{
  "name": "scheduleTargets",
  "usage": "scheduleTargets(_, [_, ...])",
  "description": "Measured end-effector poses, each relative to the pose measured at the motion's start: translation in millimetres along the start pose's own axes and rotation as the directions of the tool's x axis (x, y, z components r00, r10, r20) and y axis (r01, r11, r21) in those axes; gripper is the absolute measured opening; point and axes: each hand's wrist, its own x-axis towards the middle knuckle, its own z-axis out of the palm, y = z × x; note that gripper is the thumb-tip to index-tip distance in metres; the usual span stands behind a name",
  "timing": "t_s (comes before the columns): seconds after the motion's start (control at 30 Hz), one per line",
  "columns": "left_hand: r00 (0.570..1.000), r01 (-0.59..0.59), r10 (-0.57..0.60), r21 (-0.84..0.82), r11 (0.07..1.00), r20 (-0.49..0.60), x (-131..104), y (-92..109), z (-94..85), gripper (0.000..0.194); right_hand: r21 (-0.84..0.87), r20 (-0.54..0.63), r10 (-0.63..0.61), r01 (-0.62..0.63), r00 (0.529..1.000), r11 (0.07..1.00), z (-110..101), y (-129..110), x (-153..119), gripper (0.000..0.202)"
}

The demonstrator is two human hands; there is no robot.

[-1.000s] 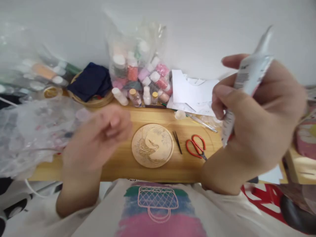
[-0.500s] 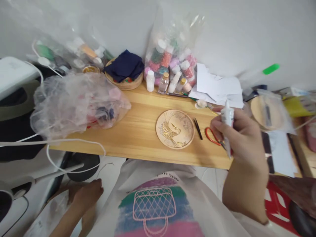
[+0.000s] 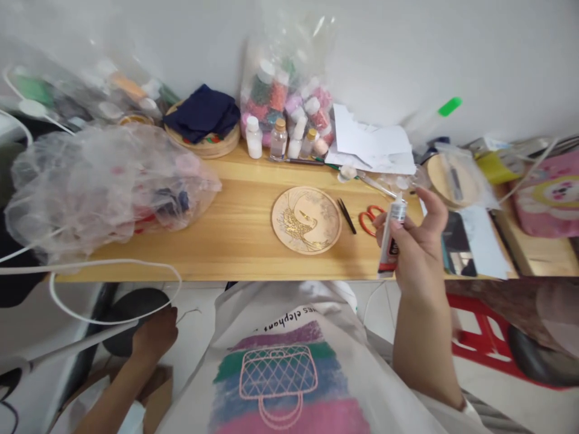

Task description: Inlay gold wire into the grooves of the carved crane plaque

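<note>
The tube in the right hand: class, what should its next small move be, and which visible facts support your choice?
I would probably bring the tube left, towards the round disc, keeping its tip up. The right hand already holds it beside the red-handled tool, and the disc lies flat with its bird design uncovered.

Small bottles (image 3: 278, 141), upper centre: 4 | decorated round plaque (image 3: 306, 220), centre: 1 | tweezers (image 3: 347, 216), right of centre: 1 | red-handled scissors (image 3: 367, 220), right of centre: 1 | tube (image 3: 390, 238), right: 1 | bagged jars (image 3: 278, 96), upper centre: several, overlapping, uncountable
</note>
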Motion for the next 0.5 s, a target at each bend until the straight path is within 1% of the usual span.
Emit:
scheduleTargets(0.1, [1.000, 0.028, -0.028, 0.031, 0.999, -0.002, -7, 13, -0.4, 0.032, -0.091, 0.023, -0.075, 0.077, 0.997, 0.993, -3, -1, -3, 0.018])
scheduleTargets(0.13, [1.000, 0.023, -0.023, 0.024, 0.999, 0.001, -9, 19, -2.1, 0.032, -0.109, 0.033, -0.073, 0.076, 0.997, 0.991, -4, -3, -3, 0.013])
scheduleTargets(0.17, [1.000, 0.011, -0.011, 0.008, 1.000, 0.005, -11, 26, -4.5, 0.033, -0.100, 0.042, -0.063, 0.067, 0.997, 0.993, -5, -5, -3, 0.011])
scheduleTargets(0.2, [1.000, -0.006, 0.006, -0.016, 1.000, 0.008, -12, 35, -7.4, 0.032, -0.063, 0.052, -0.045, 0.048, 0.998, 0.997, -6, -7, -2, 0.014])
scheduleTargets(0.27, [0.998, -0.064, 0.066, -0.092, 0.994, 0.020, -14, 56, -14.0, 0.030, 0.068, 0.083, -0.006, 0.001, 0.997, 0.998, -6, -10, 0, 0.022])
scheduleTargets(0.3, [0.994, -0.104, 0.110, -0.146, 0.984, 0.029, -13, 69, -17.4, 0.030, 0.134, 0.091, 0.000, -0.013, 0.996, 0.991, -6, -11, 1, 0.025])
scheduleTargets(0.37, [0.976, -0.192, 0.214, -0.277, 0.942, 0.049, -8, 96, -23.8, 0.031, 0.224, 0.080, -0.022, 0.003, 0.997, 0.974, -3, -9, 2, 0.029])
scheduleTargets(0.43, [0.953, -0.251, 0.300, -0.431, 0.867, 0.050, 1, 125, -28.7, 0.041, 0.256, 0.063, -0.050, 0.032, 0.997, 0.966, 3, -3, 3, 0.036])
scheduleTargets(0.47, [0.947, -0.265, 0.321, -0.501, 0.824, 0.025, 8, 138, -30.6, 0.045, 0.251, 0.062, -0.058, 0.041, 0.996, 0.967, 6, 1, 3, 0.041])
scheduleTargets(0.5, [0.949, -0.271, 0.317, -0.531, 0.803, -0.004, 16, 151, -32.1, 0.046, 0.235, 0.069, -0.064, 0.047, 0.996, 0.971, 9, 7, 3, 0.045])
